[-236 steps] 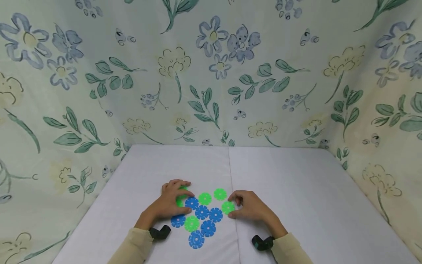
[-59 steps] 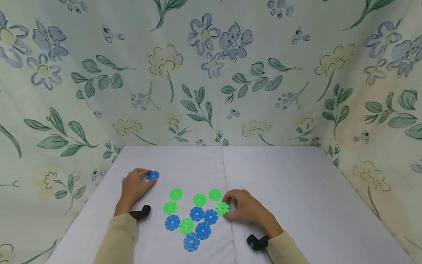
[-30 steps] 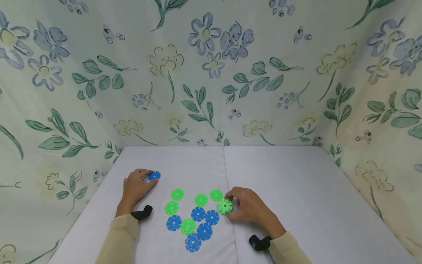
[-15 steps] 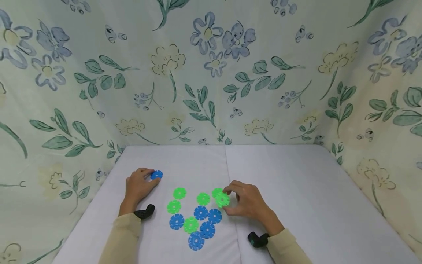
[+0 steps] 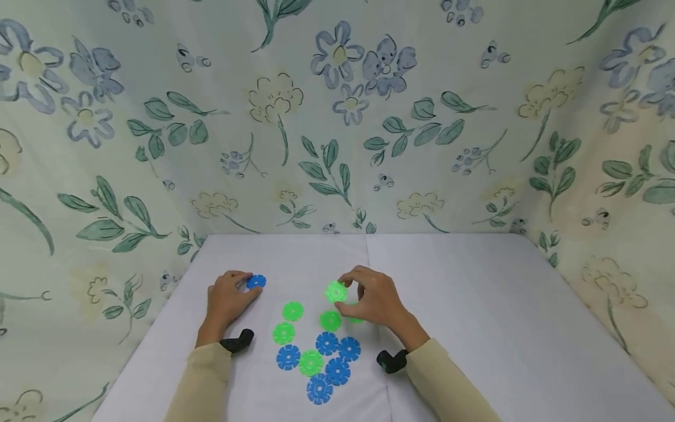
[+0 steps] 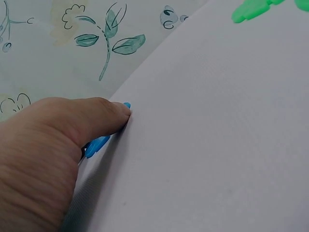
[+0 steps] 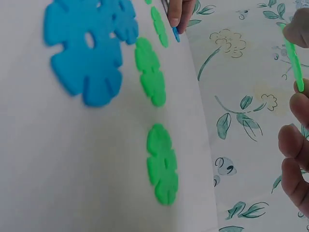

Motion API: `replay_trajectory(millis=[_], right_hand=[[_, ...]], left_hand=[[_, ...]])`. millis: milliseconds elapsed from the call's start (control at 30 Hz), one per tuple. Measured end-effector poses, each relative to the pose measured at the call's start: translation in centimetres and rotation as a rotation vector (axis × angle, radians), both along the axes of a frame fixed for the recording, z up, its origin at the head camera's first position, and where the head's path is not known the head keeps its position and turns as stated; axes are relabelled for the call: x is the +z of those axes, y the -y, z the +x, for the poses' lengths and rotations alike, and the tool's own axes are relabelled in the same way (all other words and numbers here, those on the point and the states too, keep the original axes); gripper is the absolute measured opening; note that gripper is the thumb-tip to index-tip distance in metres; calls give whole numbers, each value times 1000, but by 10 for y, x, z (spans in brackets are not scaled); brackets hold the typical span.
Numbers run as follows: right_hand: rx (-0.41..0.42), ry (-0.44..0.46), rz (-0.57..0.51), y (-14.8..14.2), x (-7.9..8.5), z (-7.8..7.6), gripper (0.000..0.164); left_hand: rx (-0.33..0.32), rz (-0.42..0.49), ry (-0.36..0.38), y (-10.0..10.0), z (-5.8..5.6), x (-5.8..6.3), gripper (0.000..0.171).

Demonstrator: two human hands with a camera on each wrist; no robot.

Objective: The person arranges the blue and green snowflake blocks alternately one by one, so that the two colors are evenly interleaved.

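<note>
In the head view my left hand point(image 5: 228, 298) pinches a blue notched disc point(image 5: 256, 282) between thumb and fingers, at the left of the table. The left wrist view shows the thumb lying over that blue disc point(image 6: 98, 146), low at the cloth. My right hand point(image 5: 375, 296) pinches a green notched disc point(image 5: 336, 292) by its edge. In the right wrist view this green disc point(image 7: 293, 60) is raised off the table, seen edge-on between thumb and finger. Below it on the cloth lie a green disc point(image 5: 330, 320) and another, mostly hidden by the right hand.
Several blue discs point(image 5: 337, 371) lie close together nearer the front. Green discs point(image 5: 292, 311) lie to their left, and one green disc point(image 5: 311, 363) sits among the blue ones. White cloth point(image 5: 464, 305) covers the table, and a flowered curtain point(image 5: 337, 164) stands around it.
Earlier, the left hand took a blue disc from the group to the far left, where it stays. The right hand has lifted its green disc and moved it left and away from me.
</note>
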State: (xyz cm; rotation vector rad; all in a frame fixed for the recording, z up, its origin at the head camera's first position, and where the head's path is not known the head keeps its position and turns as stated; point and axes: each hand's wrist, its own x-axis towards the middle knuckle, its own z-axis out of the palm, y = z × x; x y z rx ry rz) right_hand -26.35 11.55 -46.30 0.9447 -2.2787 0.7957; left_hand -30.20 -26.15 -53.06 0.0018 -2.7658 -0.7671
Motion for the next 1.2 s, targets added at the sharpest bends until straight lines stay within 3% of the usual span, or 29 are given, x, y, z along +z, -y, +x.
replay_trajectory(millis=[267,500,667,800,1033,1200], right_hand=[[6,107,-160,28,10,-17,37],[-57,304,-206,41,-3,-35,35],[-85,380,-232,56,-9,-40,35],[-87,384,-252,70,-11,-43,36],[-123,273,-199,91,-16,-54,38],[-119,314,-199,112,-17,-60,41]], left_hand=[[-1,3,-21,0,-1,-1,57],[-4,-3,-21,-2,-1,0,56],[0,3,-17,0,-1,0,56],[8,5,-10,-1,-3,-2,56],[2,6,2,-5,-5,-3,57],[19,-25,-21,0,-4,1,57]])
